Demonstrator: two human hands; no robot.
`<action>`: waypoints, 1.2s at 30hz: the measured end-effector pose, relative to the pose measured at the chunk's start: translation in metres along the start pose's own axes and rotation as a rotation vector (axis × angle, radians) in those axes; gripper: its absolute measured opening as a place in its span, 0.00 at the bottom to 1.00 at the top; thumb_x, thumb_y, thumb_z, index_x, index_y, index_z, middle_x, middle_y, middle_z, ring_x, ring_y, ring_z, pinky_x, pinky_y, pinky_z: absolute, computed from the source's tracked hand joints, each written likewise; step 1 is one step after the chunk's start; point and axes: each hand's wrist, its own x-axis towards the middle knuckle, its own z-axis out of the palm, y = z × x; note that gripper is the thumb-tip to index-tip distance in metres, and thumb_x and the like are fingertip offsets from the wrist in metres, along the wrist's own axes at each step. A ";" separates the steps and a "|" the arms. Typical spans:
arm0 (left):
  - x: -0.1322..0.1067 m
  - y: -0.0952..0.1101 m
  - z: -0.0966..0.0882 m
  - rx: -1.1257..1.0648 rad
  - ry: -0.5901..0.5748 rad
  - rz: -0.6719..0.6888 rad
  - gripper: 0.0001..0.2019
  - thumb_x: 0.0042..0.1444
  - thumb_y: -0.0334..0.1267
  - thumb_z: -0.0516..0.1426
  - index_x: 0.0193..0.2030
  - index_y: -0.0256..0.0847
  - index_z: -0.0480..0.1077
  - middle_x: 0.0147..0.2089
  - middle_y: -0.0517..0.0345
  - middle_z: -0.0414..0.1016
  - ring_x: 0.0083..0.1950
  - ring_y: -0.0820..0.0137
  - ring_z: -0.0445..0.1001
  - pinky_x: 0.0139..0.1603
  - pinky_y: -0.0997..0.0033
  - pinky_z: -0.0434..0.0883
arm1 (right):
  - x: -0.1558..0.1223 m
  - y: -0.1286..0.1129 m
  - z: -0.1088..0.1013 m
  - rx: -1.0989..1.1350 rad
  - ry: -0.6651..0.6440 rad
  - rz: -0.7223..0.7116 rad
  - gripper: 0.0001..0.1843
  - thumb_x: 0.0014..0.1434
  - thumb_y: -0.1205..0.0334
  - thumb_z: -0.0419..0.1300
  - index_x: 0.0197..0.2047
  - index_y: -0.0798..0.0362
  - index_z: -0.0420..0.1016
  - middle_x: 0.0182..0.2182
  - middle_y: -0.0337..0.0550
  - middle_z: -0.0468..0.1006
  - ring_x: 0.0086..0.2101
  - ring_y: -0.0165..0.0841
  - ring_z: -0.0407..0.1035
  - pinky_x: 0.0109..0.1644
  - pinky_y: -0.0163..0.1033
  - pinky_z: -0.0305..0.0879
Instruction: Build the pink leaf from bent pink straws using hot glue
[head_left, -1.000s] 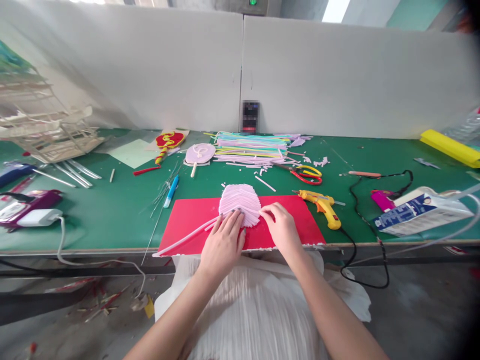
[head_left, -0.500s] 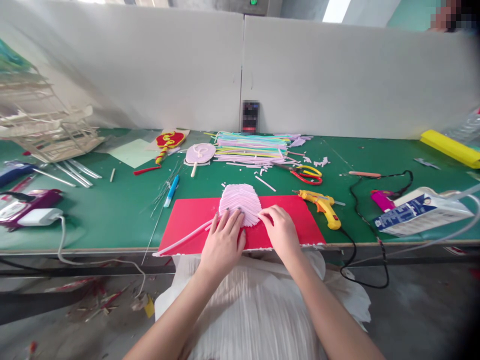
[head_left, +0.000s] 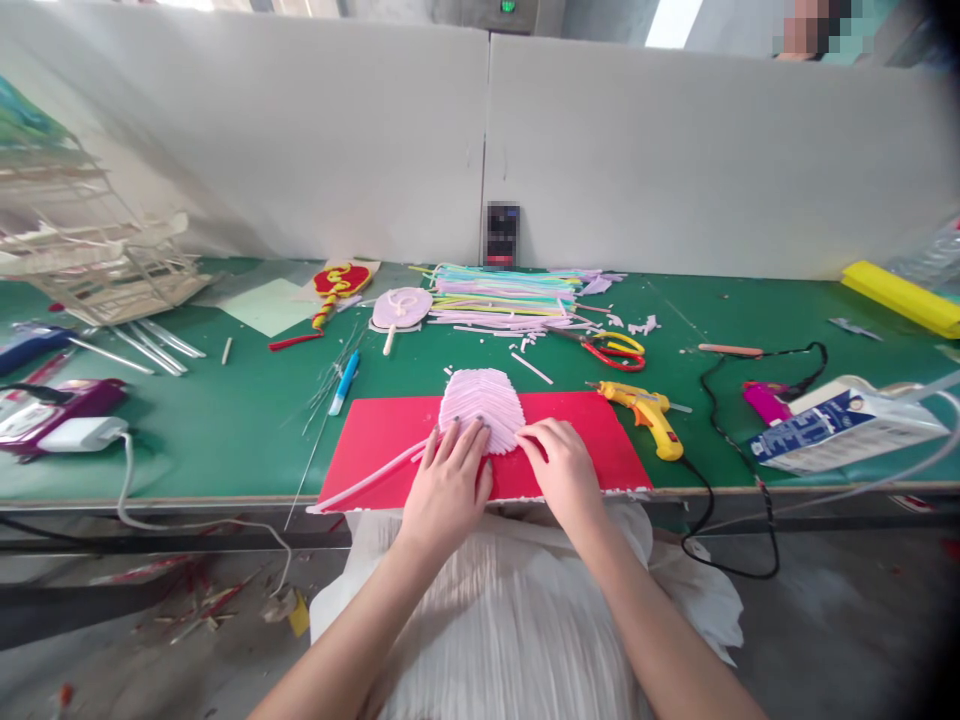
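A leaf-shaped piece of pink straws [head_left: 480, 402] lies on a red board [head_left: 375, 440] at the near edge of the green table. My left hand [head_left: 448, 484] rests on its near edge with fingers stretched flat, pressing a long pink straw [head_left: 360, 482] that runs off to the lower left. My right hand [head_left: 566, 466] sits at the piece's right edge, its fingers curled and pinching the straw ends there.
A yellow glue gun [head_left: 649, 413] lies right of the board, its black cord hanging over the edge. Red-and-yellow scissors [head_left: 615, 350], a bundle of coloured straws [head_left: 502, 290], a pink fan [head_left: 401, 308] and a blue pen [head_left: 343, 382] lie behind. A carton [head_left: 840, 425] is at right.
Both hands stay on the pink piece. My right hand has slid slightly toward me along its right edge; my left hand has barely shifted.
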 end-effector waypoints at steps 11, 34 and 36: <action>0.000 0.000 -0.001 -0.002 -0.015 0.014 0.22 0.63 0.36 0.45 0.62 0.36 0.59 0.65 0.52 0.60 0.66 0.60 0.58 0.66 0.52 0.55 | -0.011 -0.008 -0.005 -0.027 0.022 -0.059 0.13 0.64 0.65 0.49 0.44 0.53 0.75 0.36 0.47 0.76 0.39 0.37 0.69 0.47 0.43 0.66; 0.007 0.001 0.000 0.058 -0.034 0.011 0.24 0.60 0.37 0.46 0.62 0.32 0.59 0.65 0.46 0.61 0.64 0.58 0.60 0.63 0.54 0.58 | -0.016 -0.007 -0.003 -0.079 0.052 -0.096 0.14 0.64 0.66 0.49 0.47 0.55 0.75 0.37 0.48 0.77 0.40 0.36 0.68 0.48 0.43 0.66; 0.008 0.001 -0.002 0.047 -0.034 0.007 0.23 0.60 0.37 0.47 0.62 0.33 0.59 0.64 0.46 0.62 0.63 0.59 0.60 0.62 0.55 0.58 | -0.017 -0.007 -0.002 -0.074 0.056 -0.096 0.14 0.64 0.66 0.49 0.47 0.54 0.74 0.37 0.48 0.77 0.40 0.37 0.69 0.48 0.43 0.66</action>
